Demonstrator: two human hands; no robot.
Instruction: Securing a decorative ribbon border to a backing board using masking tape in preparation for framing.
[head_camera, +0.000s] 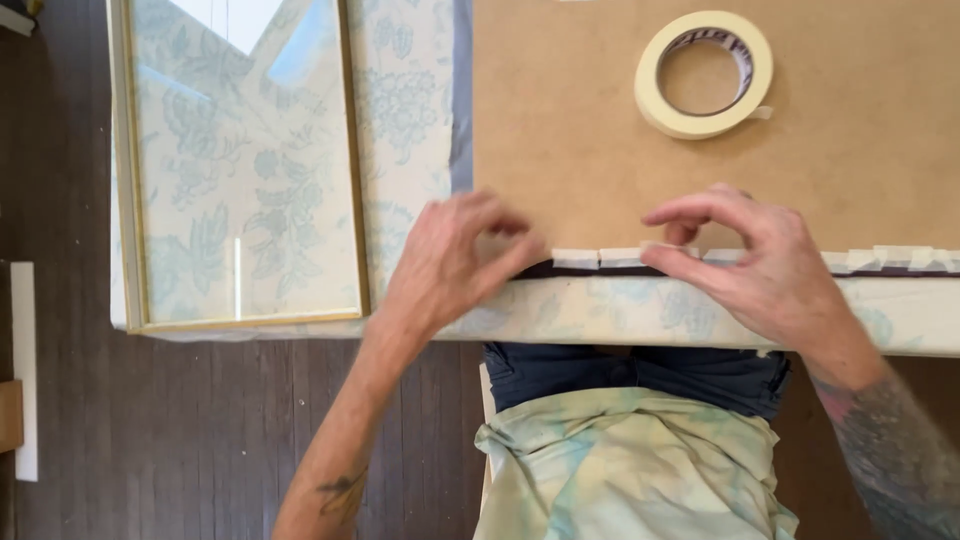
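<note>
Dark wood floorboards (200, 430) run under a table covered in a pale floral cloth (410, 120).

Head view: a brown backing board (560, 110) lies flat on the cloth, its near edge running along the table's near edge. Short strips of masking tape (575, 258) sit in a row along that edge, over a dark border underneath. Your left hand (445, 265) rests at the board's near left corner, fingers curled, thumb and forefinger tips pressed down at the left end of the tape row; it grips nothing that shows. Your right hand (755, 255) is pinched, thumb and forefinger closed on a small tape piece at the edge, touching the row. A roll of masking tape (704, 72) lies flat on the board, well behind your right hand, loose end sticking out right. A gold-rimmed glazed frame (240, 170) lies on the cloth left of the board, apart from both hands.
</note>
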